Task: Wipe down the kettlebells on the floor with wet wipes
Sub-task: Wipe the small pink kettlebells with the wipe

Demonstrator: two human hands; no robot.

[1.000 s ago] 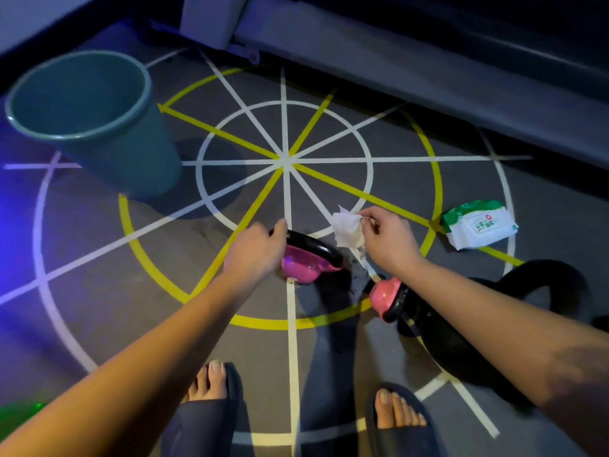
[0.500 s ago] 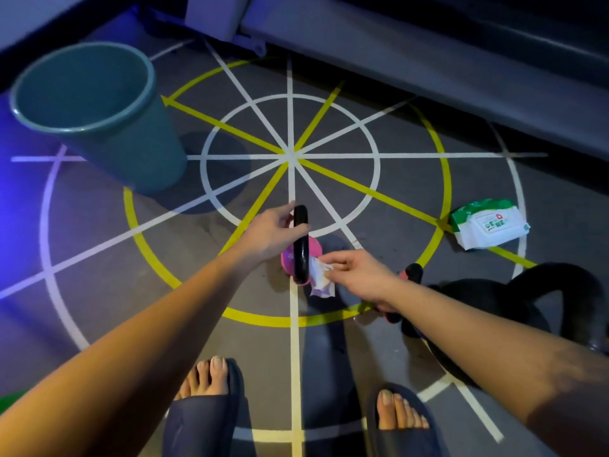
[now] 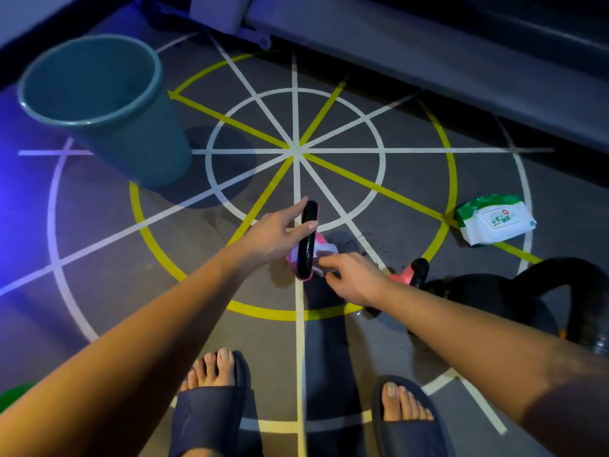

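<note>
Pinching the white wet wipe (image 3: 324, 255) under my right hand (image 3: 354, 278), I have it pressed against the pink body of the small kettlebell (image 3: 304, 258), just right of its black handle; the fingers are curled down on the wipe so the damp face stays flat on the shell. My left hand (image 3: 273, 237) steadies the same bell, thumb and forefinger closed lightly round the upper part of the handle loop, which I judge is there to stop the light bell from rocking or sliding under the rubbing. The bell sits on the white line running toward me, inside the yellow ring of the floor (image 3: 99, 258) markings. Just to the right, behind my right wrist, a second pink kettlebell (image 3: 410, 270) waits, and beyond it the large black kettlebell (image 3: 494, 301), both within reach for their turn. The wipes packet (image 3: 494, 221) lies farther right on the yellow ring, near enough for a fresh sheet. The teal bin (image 3: 99, 103) stands well off to the far left, presumably for spent wipes. My slippered feet (image 3: 217, 390) straddle the white line.
</note>
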